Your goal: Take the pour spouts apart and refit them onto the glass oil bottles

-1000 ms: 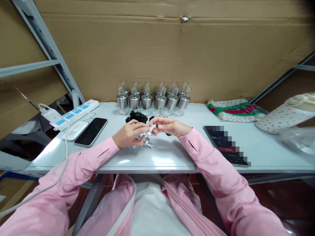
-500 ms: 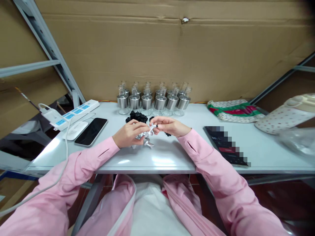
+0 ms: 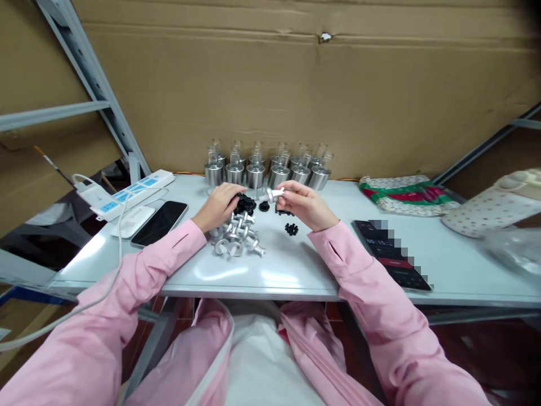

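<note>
Pinching a silvery part (image 3: 273, 195) above the pale surface (image 3: 296, 262), the right hand (image 3: 310, 206) is apart from the left hand (image 3: 220, 206), which reaches over black pieces (image 3: 245, 206), its grip unclear. More silvery pieces (image 3: 235, 247) lie nearer the front; bottles (image 3: 256, 176) line the back before a cardboard wall (image 3: 236, 84), with a power strip (image 3: 137, 193) and phone (image 3: 160, 224) at left.

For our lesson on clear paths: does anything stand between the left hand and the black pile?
Nothing visible does. The left hand is at the left edge of the black pile; the silver parts lie on the near side, not between. Whether hand and pile touch is unclear.
</note>
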The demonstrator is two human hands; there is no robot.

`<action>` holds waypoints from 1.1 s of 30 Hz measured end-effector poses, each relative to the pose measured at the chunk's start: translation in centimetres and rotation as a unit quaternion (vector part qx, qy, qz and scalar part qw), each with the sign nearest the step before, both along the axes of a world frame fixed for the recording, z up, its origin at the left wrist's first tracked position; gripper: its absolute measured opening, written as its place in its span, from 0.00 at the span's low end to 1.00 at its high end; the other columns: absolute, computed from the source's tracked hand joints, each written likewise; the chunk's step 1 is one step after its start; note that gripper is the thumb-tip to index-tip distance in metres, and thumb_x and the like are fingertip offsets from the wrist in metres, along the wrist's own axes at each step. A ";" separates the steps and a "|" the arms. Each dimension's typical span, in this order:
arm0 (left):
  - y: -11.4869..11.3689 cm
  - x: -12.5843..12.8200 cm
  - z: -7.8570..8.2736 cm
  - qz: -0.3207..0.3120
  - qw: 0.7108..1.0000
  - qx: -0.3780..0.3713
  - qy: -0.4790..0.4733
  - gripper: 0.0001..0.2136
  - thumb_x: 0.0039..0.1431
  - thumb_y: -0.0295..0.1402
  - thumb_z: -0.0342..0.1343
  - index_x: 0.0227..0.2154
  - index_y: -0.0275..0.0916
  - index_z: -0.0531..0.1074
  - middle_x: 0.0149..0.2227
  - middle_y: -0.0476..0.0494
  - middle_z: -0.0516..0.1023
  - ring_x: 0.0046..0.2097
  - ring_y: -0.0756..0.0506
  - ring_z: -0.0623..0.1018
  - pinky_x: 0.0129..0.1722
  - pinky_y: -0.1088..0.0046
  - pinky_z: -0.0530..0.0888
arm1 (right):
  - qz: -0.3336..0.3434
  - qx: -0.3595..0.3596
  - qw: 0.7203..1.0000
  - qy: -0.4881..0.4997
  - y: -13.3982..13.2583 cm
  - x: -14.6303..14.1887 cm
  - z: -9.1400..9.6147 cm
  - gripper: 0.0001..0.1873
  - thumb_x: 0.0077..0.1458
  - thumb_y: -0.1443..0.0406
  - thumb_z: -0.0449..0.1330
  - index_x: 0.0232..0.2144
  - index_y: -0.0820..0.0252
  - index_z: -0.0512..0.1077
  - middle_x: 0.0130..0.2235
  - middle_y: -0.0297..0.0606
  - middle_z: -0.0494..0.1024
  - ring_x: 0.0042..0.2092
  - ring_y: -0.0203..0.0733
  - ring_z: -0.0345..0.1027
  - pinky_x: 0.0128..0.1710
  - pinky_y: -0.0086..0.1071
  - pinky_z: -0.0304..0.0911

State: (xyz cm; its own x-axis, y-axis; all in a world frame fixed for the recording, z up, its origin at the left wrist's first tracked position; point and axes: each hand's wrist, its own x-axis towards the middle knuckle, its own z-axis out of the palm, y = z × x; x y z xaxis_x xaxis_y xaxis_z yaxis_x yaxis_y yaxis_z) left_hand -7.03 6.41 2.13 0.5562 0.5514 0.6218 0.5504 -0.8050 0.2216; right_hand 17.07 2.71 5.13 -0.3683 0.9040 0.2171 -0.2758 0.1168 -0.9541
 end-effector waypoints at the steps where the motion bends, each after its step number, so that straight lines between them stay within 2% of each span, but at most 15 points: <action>1: 0.6 -0.1 -0.2 0.008 1.000 -0.008 0.016 0.15 0.63 0.28 0.42 0.49 0.36 0.66 0.48 0.39 0.73 0.50 0.44 0.69 0.50 0.63 0.64 | -0.015 -0.002 1.000 0.007 0.1 0.1 0.1 0.13 0.43 0.61 0.66 0.33 0.58 0.71 0.24 0.28 0.71 0.28 0.31 0.67 0.35 0.30 0.65; 5: 1.7 -0.3 -0.8 -0.002 0.996 -0.042 0.083 0.17 0.63 0.27 0.40 0.52 0.38 0.65 0.52 0.40 0.71 0.54 0.43 0.65 0.51 0.61 0.60 | -0.042 -0.008 0.999 0.018 0.1 0.3 0.5 0.13 0.42 0.62 0.67 0.32 0.58 0.72 0.23 0.28 0.70 0.28 0.31 0.66 0.35 0.30 0.66; 9: 1.3 -0.2 -0.8 -0.005 0.994 -0.057 0.098 0.15 0.63 0.26 0.41 0.49 0.40 0.68 0.49 0.40 0.73 0.52 0.43 0.67 0.49 0.62 0.58 | -0.045 -0.006 0.999 0.017 -0.1 0.1 0.6 0.13 0.41 0.62 0.67 0.32 0.57 0.72 0.23 0.28 0.70 0.28 0.31 0.66 0.35 0.30 0.66; 14: 1.2 -0.3 -0.5 0.006 0.995 -0.021 0.101 0.11 0.62 0.29 0.46 0.43 0.38 0.70 0.42 0.41 0.75 0.46 0.44 0.70 0.45 0.65 0.59 | -0.052 0.001 0.999 0.007 -0.2 0.2 0.6 0.13 0.41 0.61 0.67 0.32 0.57 0.71 0.23 0.28 0.71 0.28 0.31 0.66 0.36 0.30 0.65; 19: 1.1 -0.3 -0.3 0.005 0.994 0.005 0.105 0.10 0.63 0.28 0.44 0.39 0.38 0.70 0.38 0.43 0.76 0.42 0.45 0.71 0.44 0.65 0.60 | -0.059 0.009 0.998 -0.004 -0.1 0.2 0.6 0.14 0.42 0.60 0.66 0.32 0.56 0.71 0.23 0.27 0.71 0.28 0.31 0.66 0.36 0.31 0.65; 22: 0.4 -0.1 0.3 -0.008 0.998 0.014 0.063 0.09 0.62 0.28 0.43 0.36 0.38 0.69 0.38 0.44 0.75 0.41 0.46 0.71 0.45 0.65 0.61 | -0.073 0.015 0.997 -0.006 -0.1 0.2 0.6 0.14 0.42 0.61 0.65 0.33 0.57 0.69 0.23 0.27 0.71 0.28 0.31 0.66 0.35 0.31 0.65; 25: -1.2 0.4 1.0 -0.018 0.998 -0.020 -0.062 0.04 0.60 0.29 0.46 0.33 0.38 0.65 0.34 0.45 0.73 0.37 0.47 0.71 0.43 0.67 0.63 | -0.081 0.024 0.996 -0.006 -0.1 0.2 0.6 0.11 0.42 0.65 0.63 0.30 0.57 0.65 0.24 0.27 0.71 0.27 0.32 0.65 0.33 0.31 0.63; 27: -2.4 0.8 1.4 -0.038 0.977 -0.092 -0.190 0.03 0.57 0.31 0.50 0.32 0.39 0.61 0.32 0.48 0.70 0.35 0.49 0.69 0.40 0.70 0.65 | -0.072 0.032 0.997 0.001 0.0 0.1 0.5 0.12 0.40 0.68 0.61 0.26 0.57 0.60 0.23 0.26 0.69 0.25 0.31 0.63 0.29 0.29 0.61; 29: -3.5 1.3 1.7 -0.082 0.932 -0.187 -0.299 0.09 0.54 0.31 0.53 0.30 0.41 0.55 0.30 0.51 0.67 0.32 0.51 0.68 0.36 0.73 0.66 | -0.055 0.041 0.998 0.009 0.0 0.0 0.5 0.13 0.40 0.70 0.59 0.24 0.57 0.56 0.20 0.24 0.66 0.22 0.30 0.60 0.25 0.27 0.57; 31: -4.2 1.7 1.9 -0.113 0.889 -0.269 -0.354 0.13 0.52 0.32 0.55 0.28 0.41 0.52 0.29 0.52 0.66 0.30 0.52 0.66 0.33 0.75 0.65 | -0.039 0.049 0.998 -0.001 0.0 -0.2 0.4 0.12 0.42 0.69 0.58 0.24 0.56 0.55 0.18 0.23 0.63 0.21 0.30 0.58 0.23 0.26 0.55; 33: -4.6 2.0 1.9 -0.122 0.865 -0.324 -0.363 0.14 0.51 0.33 0.55 0.27 0.41 0.52 0.28 0.53 0.64 0.29 0.53 0.65 0.31 0.76 0.65 | -0.038 0.069 0.996 -0.034 -0.1 -0.4 0.2 0.10 0.45 0.66 0.58 0.26 0.56 0.57 0.19 0.24 0.65 0.21 0.31 0.60 0.24 0.28 0.57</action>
